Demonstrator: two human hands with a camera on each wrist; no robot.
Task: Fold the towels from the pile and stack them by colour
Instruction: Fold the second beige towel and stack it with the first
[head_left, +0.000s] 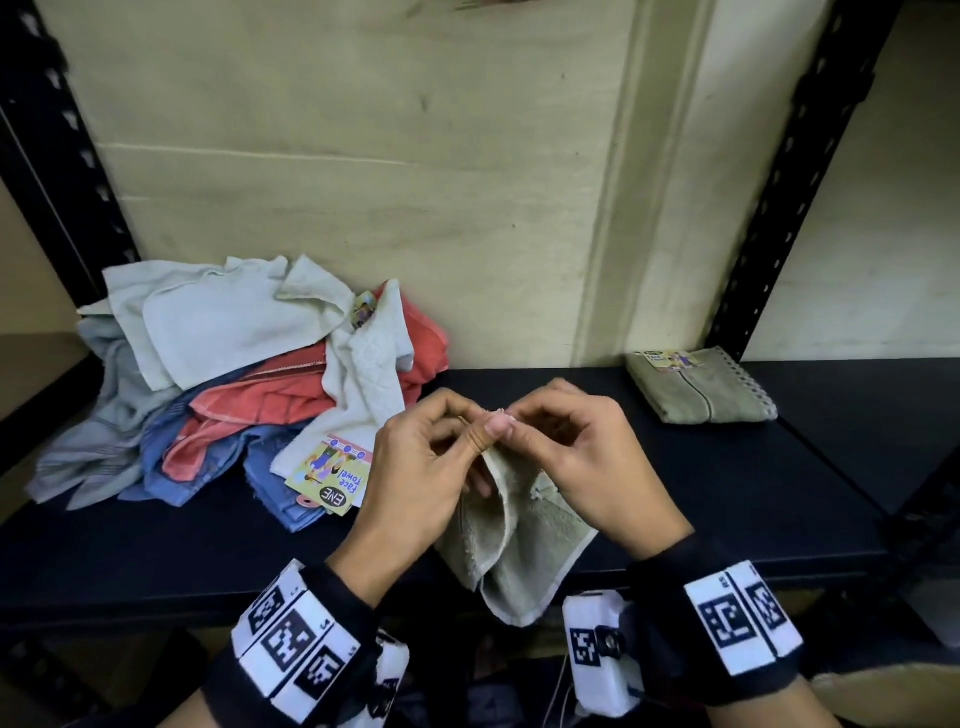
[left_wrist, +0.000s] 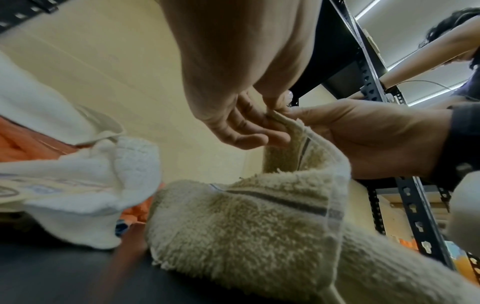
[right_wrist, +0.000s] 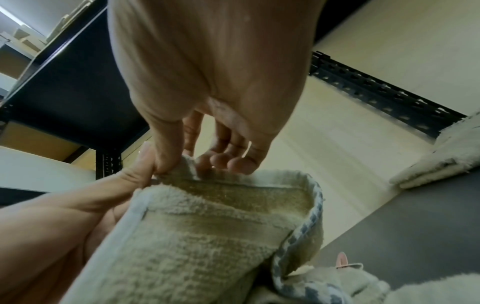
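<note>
Two wrists wrapped in black bands with white square-coded markers fill the bottom of the head view. Above them, the left hand (head_left: 415, 467) and the right hand (head_left: 582, 462) meet over the front of a black shelf (head_left: 727, 493), each pinching the top edge of a beige-green towel (head_left: 524, 551) between thumb and fingertips. Its cloth hangs down in loose folds between the palms, and its lower corner drops past the shelf's front edge. From the wrist views, a dark stripe runs across its pile and a blue-grey checked trim lines one hem. Left of the hands, an unfolded pile of towels (head_left: 234, 379) lies on the shelf: pale, coral and blue cloths, one with a printed card label (head_left: 332, 475) reading "Face Towel". At the back right rests a folded towel (head_left: 701, 387), seemingly the same beige-green, though the dim light makes that uncertain.
</note>
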